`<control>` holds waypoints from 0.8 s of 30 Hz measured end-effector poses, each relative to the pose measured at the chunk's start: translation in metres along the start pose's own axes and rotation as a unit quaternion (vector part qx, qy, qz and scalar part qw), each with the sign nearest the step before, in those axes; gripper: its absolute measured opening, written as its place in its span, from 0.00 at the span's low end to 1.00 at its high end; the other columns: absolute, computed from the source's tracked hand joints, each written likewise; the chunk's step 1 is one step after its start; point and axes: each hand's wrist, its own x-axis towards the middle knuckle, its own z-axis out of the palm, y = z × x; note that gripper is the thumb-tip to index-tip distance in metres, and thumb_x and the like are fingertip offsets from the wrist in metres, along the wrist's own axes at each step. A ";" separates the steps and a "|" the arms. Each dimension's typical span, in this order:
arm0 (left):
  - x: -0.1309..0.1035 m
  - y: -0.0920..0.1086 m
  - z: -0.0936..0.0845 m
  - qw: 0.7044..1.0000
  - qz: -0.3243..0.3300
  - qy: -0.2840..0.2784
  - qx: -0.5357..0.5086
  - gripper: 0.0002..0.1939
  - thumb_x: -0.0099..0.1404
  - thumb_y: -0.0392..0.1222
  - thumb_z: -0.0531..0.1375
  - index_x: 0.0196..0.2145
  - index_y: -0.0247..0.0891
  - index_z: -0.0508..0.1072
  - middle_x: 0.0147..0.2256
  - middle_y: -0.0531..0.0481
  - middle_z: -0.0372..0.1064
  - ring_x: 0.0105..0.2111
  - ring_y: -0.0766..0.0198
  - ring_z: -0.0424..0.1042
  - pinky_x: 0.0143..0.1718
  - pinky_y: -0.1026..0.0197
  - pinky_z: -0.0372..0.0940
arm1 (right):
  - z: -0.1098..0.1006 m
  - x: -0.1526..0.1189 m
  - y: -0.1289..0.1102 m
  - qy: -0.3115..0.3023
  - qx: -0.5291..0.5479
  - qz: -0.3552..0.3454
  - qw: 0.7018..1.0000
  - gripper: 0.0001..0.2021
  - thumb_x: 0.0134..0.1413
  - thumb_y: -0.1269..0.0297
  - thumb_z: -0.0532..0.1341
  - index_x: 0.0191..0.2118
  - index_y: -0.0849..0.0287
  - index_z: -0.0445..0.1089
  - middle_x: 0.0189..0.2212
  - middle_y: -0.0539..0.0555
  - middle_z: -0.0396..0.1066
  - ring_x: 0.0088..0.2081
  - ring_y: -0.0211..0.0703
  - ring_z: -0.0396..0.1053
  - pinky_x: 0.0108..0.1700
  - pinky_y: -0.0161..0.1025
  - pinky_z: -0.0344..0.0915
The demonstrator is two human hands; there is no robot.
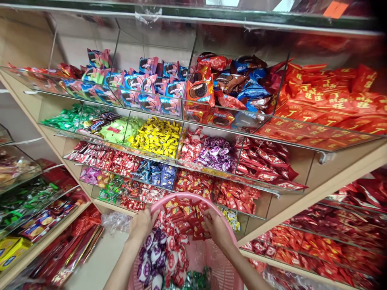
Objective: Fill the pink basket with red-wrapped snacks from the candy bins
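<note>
Item: small red-wrapped candies (184,217), a heap lying at the far end of my pink basket (223,257), which sits low in front of me, below the shelves.

Left hand (142,225): resting on the near-left edge of the red heap, fingers curled down among the wrappers; whether they pinch a piece I cannot tell.

Right hand (216,227): at the right edge of the same heap, grip pressed together on one red candy at the fingertips.

Also in the basket: purple-and-white wrapped sweets (151,257) and red-and-white wrapped sweets (173,249) nearer to me, touching the red heap; a few green packets (196,278) at the near end.

State of work, as judged: the basket already carries several sorts in good quantity, though bare pink mesh shows on its right side; the red heap is still being handled.

Surroundings: tiered clear-fronted shelf bins (211,121) directly behind the basket. Contents include yellow candies (157,137), purple-and-white sweets beside red-and-white ones (208,151), blue packets (157,171), cookie packs (199,90) on the upper tier, and large red packets with gold characters (326,100) at upper right. A crumpled clear plastic bag (116,221) lies just left of my left hand.
</note>
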 end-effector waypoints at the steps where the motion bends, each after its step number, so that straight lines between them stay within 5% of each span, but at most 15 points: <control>1: 0.000 0.000 0.000 1.000 0.000 0.000 -0.001 0.27 0.59 0.57 0.40 0.43 0.35 0.62 0.34 0.40 0.70 0.35 0.53 0.69 0.32 0.58 0.59 | 0.000 0.000 0.001 0.002 -0.026 -0.006 1.000 0.08 0.52 0.66 0.45 0.33 0.57 0.60 0.22 0.50 0.65 0.22 0.37 0.63 0.21 0.31 0.53; 7: -0.001 -0.001 0.001 1.000 0.002 0.008 0.013 0.26 0.60 0.56 0.41 0.44 0.34 0.61 0.34 0.39 0.69 0.35 0.55 0.69 0.34 0.58 0.59 | -0.003 0.002 0.001 0.002 -0.166 -0.017 0.986 0.05 0.50 0.68 0.48 0.32 0.59 0.60 0.22 0.50 0.65 0.26 0.38 0.63 0.25 0.32 0.48; 14: 0.001 -0.001 0.005 1.000 0.001 0.012 0.012 0.26 0.60 0.56 0.39 0.42 0.34 0.62 0.32 0.40 0.70 0.34 0.53 0.69 0.33 0.57 0.59 | -0.025 0.013 -0.019 0.020 -0.168 -0.030 0.985 0.10 0.53 0.62 0.46 0.32 0.57 0.63 0.20 0.49 0.65 0.23 0.36 0.62 0.25 0.30 0.48; 19: 0.002 -0.002 0.006 1.000 0.005 0.012 0.007 0.26 0.60 0.56 0.39 0.42 0.34 0.62 0.32 0.40 0.70 0.35 0.54 0.69 0.33 0.58 0.59 | -0.044 0.057 -0.037 0.044 -0.232 -0.010 0.972 0.13 0.55 0.63 0.46 0.42 0.60 0.60 0.27 0.54 0.68 0.28 0.39 0.66 0.29 0.31 0.53; 24: 0.001 -0.001 0.002 1.000 -0.008 -0.004 0.012 0.26 0.60 0.56 0.40 0.43 0.35 0.62 0.33 0.40 0.70 0.35 0.54 0.69 0.33 0.58 0.59 | -0.037 0.111 -0.041 -0.050 -0.314 0.124 0.940 0.14 0.50 0.69 0.52 0.44 0.66 0.63 0.38 0.64 0.67 0.41 0.45 0.66 0.37 0.35 0.58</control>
